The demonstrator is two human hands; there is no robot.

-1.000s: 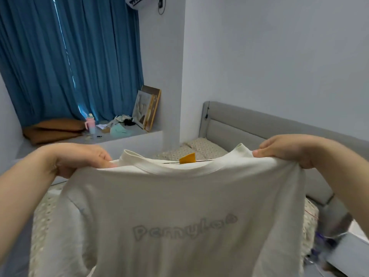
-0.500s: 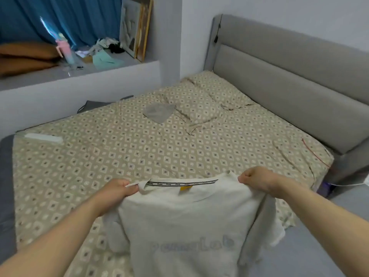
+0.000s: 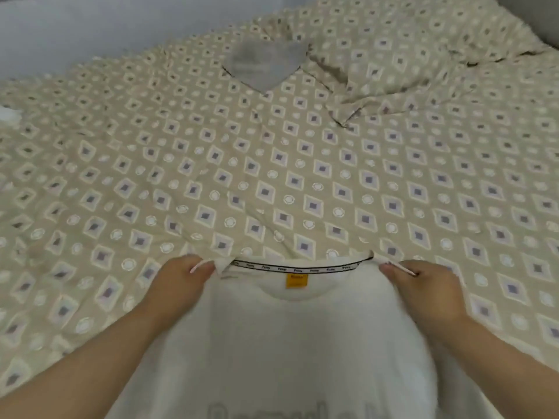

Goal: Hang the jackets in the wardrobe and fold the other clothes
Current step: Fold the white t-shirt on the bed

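The white T-shirt (image 3: 290, 334) is spread over the near edge of the patterned bedspread (image 3: 272, 176), the left hand (image 3: 178, 285) and right hand (image 3: 429, 291) each pinching a shoulder beside the collar, with a grey cloth (image 3: 266, 65) lying well beyond.

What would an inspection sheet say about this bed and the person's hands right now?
Surface: patterned bed sheet, wrinkled.
Job's things: white T-shirt, collar pointing away from the person, orange label showing inside the neck.
Clutter: grey cloth farther up the sheet; small white thing at the left edge, too cut off to identify.
Hands: left hand and right hand each pinch the shirt beside the collar.
Cables: nothing seen.
Surroundings: matching pillow, grey headboard, pale wall.
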